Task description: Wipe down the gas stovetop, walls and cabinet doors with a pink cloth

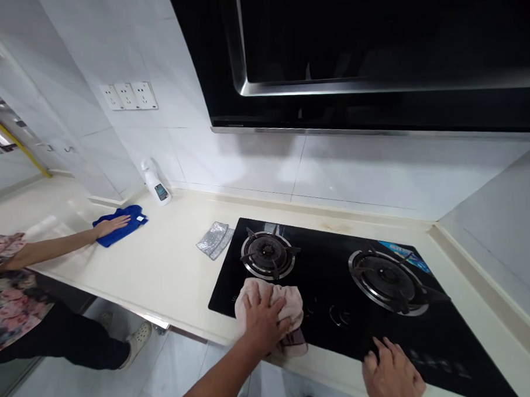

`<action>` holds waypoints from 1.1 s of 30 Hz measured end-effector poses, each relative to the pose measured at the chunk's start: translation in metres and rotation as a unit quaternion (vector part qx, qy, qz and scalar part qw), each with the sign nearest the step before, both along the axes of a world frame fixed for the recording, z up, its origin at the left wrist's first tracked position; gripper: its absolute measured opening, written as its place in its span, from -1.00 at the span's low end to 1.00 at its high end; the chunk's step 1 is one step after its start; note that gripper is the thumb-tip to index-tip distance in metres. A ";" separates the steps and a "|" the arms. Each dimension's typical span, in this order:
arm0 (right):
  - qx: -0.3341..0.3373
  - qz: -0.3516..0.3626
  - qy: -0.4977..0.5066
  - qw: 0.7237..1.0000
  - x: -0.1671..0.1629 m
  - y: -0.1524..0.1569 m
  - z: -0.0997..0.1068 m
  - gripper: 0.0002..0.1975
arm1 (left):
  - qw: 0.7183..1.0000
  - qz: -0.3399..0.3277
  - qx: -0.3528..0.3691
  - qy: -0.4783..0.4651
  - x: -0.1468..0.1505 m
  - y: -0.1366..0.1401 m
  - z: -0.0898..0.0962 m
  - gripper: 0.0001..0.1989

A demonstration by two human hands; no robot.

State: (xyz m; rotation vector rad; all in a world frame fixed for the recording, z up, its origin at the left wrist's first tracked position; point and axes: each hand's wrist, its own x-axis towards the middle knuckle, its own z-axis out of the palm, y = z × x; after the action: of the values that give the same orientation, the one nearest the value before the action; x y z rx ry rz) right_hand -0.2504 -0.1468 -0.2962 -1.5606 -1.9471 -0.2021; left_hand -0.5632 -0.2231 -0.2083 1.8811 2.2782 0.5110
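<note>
My left hand [264, 318] presses flat on a pink cloth [283, 300] at the front left of the black glass hob [330, 277], just in front of the left burner [267, 254]. My right hand [392, 373] rests with fingers spread on the hob's front edge, below the right burner [386, 275], and holds nothing. The cloth's lower corner hangs over the counter edge.
Another person at the left presses a hand [110, 226] on a blue cloth [121, 225] on the cream counter [162, 267]. A white spray bottle [155, 183] stands by the wall. A grey scouring pad [214, 239] lies left of the hob. A black range hood [373, 59] hangs above.
</note>
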 end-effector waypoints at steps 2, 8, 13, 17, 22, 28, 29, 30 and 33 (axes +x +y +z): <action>-0.005 0.005 0.014 1.000 0.001 0.001 -0.001 -0.60 | 0.999 0.014 0.016 0.027 -0.017 -0.004 0.000 -0.46; -0.004 0.000 0.013 1.000 0.000 0.001 -0.003 -0.58 | 0.979 0.187 -0.008 0.075 -0.118 -0.011 0.015 -0.51; -0.023 -0.006 0.003 1.000 -0.002 -0.002 0.002 -0.58 | 0.978 0.196 -0.030 0.069 -0.168 0.043 0.027 -0.52; -0.033 -0.011 -0.003 0.999 -0.001 -0.003 0.005 -0.59 | 0.977 0.201 -0.026 0.071 -0.163 0.058 0.025 -0.52; -0.027 -0.014 -0.015 0.999 -0.001 -0.004 0.005 -0.60 | 0.975 0.201 -0.011 0.096 -0.135 -0.024 0.011 -0.55; -0.018 -0.021 -0.027 0.999 -0.004 -0.005 0.007 -0.61 | 0.967 0.212 0.062 0.124 -0.097 -0.104 -0.002 -0.66; -0.018 -0.021 -0.028 0.999 -0.004 -0.005 0.007 -0.61 | 0.968 0.212 0.063 0.115 -0.088 -0.103 -0.003 -0.68; -0.020 -0.020 -0.028 0.999 -0.004 -0.005 0.007 -0.61 | 0.971 0.205 0.060 0.104 -0.077 -0.100 -0.004 -0.69; -0.019 -0.021 -0.023 0.999 -0.003 -0.005 0.005 -0.61 | 0.990 0.119 0.034 0.061 -0.024 -0.079 -0.009 -0.68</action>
State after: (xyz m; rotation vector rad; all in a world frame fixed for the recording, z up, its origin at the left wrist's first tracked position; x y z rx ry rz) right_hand -0.2538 -0.1516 -0.2908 -1.6346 -1.9648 -0.2212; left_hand -0.5873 -0.3018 -0.2170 1.7227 2.6153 0.5213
